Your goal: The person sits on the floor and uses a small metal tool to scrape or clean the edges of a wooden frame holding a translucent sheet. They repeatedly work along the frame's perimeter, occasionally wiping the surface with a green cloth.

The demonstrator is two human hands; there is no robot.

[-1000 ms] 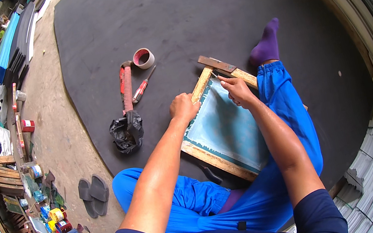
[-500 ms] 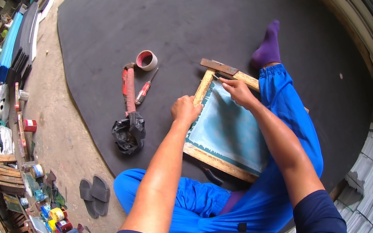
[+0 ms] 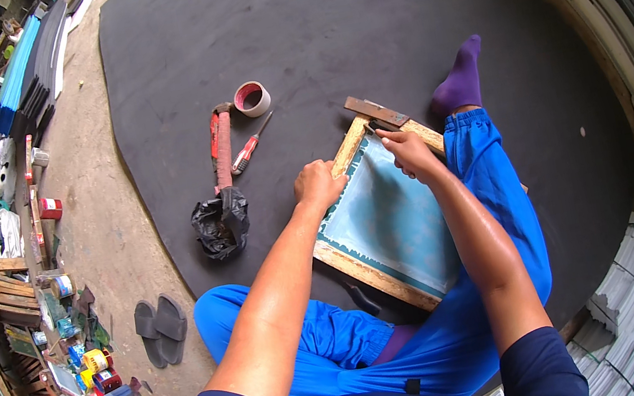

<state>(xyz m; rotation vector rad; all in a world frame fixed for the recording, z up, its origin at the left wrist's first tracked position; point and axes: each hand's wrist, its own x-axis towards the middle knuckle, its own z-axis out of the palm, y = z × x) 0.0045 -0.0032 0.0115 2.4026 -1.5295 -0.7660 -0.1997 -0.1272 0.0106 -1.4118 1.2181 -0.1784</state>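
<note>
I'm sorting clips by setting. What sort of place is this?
Probably a screen-printing workshop: the person sits on a dark floor mat holding a wooden screen frame, hammer lying nearby, paint tins crowded along the left edge.

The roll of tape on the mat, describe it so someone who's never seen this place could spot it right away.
Start at the big dark mat the person sits on. Left of the wooden frame lie a red-handled hammer and a red screwdriver. The roll of tape lies beyond them: the only round thing there, a pale ring with a reddish core.
</note>
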